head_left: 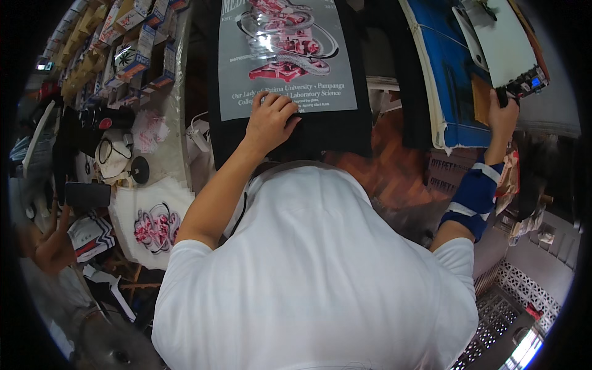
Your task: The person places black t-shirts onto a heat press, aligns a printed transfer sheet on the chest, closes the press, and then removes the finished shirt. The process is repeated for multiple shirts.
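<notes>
A black shirt (246,139) lies spread flat in front of me. On it rests a glossy clear film (228,92) printed with white lettering and a red, white and black design. My left hand (269,120) presses on the lower edge of this film, palm down, fingers bent and slightly apart, thumb out to the side. Far to the right, my right hand (504,114) is wrapped around a black handle (502,96). Beside that handle sits a control box (524,83) with a lit blue display, next to a pale metal plate (502,46).
Printed film sheets (157,228) are stacked on the table at left, below small pink-printed scraps (150,131). Several boxes (132,58) line the far left. A dark phone-like screen (87,195) stands near another person's arm (52,246). Brown cartons (445,172) sit at right.
</notes>
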Tool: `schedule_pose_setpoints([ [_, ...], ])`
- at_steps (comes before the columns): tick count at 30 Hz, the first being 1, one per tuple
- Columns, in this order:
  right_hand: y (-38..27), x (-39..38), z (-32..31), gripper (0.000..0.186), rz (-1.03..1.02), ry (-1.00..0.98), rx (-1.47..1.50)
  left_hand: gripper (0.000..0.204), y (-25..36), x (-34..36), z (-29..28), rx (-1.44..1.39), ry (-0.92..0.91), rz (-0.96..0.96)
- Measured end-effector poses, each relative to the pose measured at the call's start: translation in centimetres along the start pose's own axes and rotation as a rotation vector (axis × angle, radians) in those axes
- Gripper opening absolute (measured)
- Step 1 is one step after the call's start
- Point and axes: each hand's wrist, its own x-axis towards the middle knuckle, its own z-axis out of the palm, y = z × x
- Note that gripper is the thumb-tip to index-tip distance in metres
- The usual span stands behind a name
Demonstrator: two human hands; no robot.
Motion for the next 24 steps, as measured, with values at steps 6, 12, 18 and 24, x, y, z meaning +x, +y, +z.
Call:
schedule_pose_setpoints([
  [6,-2.6,-0.6,-1.8,0.059,0.034,0.011,0.078,0.027,0.4,-0.7,1.5,0.077,0.096,0.009],
  [12,-7.6,-3.2,-3.2,0.053,0.009,0.044,0.106,0.026,0.9,-0.6,1.7,0.073,0.107,-0.034],
  [18,-17.0,-9.0,-5.3,0.055,-0.063,0.089,0.286,0.020,0.9,0.5,0.7,-0.003,0.152,-0.160],
  [24,-22.4,-13.5,-7.8,0.065,-0.284,0.192,0.272,0.015,-0.7,-4.8,-4.4,-0.127,0.506,-0.376],
])
